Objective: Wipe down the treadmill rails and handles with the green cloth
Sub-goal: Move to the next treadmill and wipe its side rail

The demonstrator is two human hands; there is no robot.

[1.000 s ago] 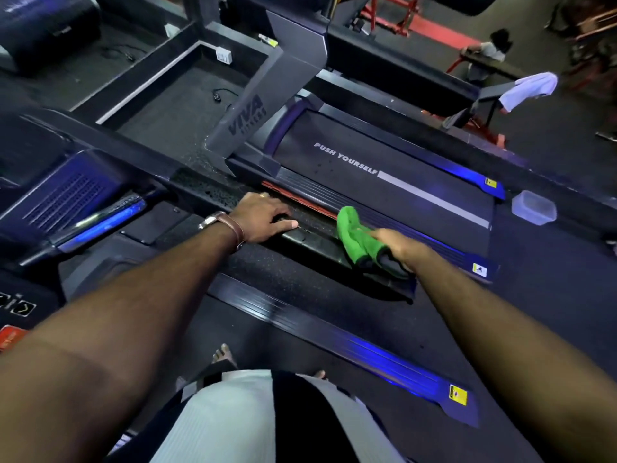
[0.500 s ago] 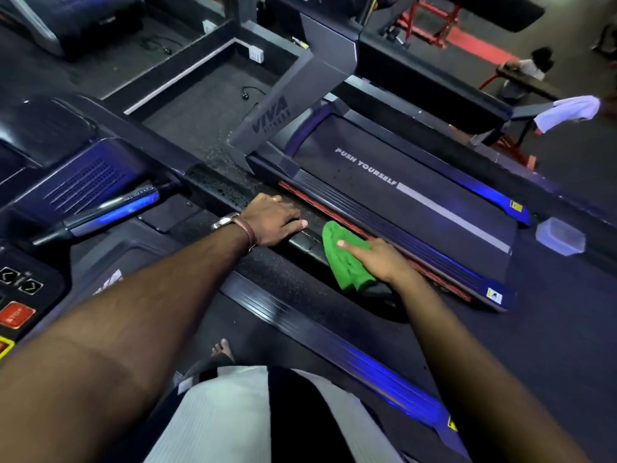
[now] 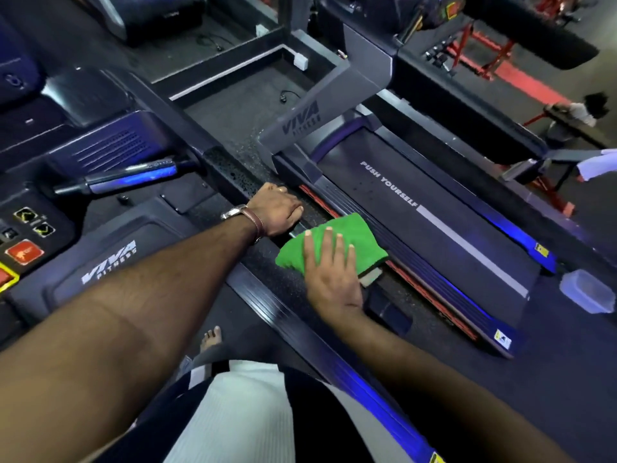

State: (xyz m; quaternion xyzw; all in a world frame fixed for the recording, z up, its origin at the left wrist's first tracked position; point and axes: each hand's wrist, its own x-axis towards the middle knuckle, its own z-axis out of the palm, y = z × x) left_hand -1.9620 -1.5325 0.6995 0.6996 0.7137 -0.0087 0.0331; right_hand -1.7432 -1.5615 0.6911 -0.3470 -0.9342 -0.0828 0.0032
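Note:
The green cloth [image 3: 347,235] lies spread flat on the dark speckled side rail [image 3: 227,168] of the treadmill I stand on. My right hand [image 3: 334,275] presses down on the cloth with its palm, fingers spread over it. Just left of the cloth, my left hand [image 3: 277,208], with a watch and a brown band at the wrist, grips the same rail. The cloth's edge nearly touches that hand. A shiny handle bar [image 3: 133,177] with a blue reflection sticks out near the console on the left.
The console with a red stop button [image 3: 25,252] is at the left edge. A neighbouring treadmill belt [image 3: 434,228] marked PUSH YOURSELF lies beyond the rail. A clear plastic container [image 3: 587,290] sits on the floor at right. A person [image 3: 581,111] sits far back right.
The cloth went from bunched in my right hand, farther right on the rail, to spread flat under my palm, closer to my left hand. My left hand kept its grip.

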